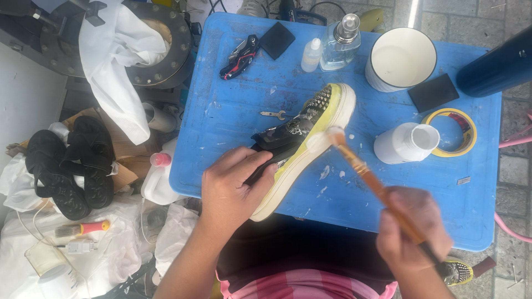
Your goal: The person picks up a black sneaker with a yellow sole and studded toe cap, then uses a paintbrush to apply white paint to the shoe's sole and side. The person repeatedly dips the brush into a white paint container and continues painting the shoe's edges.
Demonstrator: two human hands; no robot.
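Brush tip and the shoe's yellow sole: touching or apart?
Touching. The head view shows the white bristle tip of the brush pressed against the yellow sole of the shoe, with no gap; the right hand holds the handle, the left hand steadies the shoe.

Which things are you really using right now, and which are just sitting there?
In use:
- shoe, held by the left hand
- brush, held by the right hand, its tip on the shoe's yellow sole
- open white bottle, close beside the brush

Just lying about:
- tape roll
- white mug
- glass bottle
- black sandals
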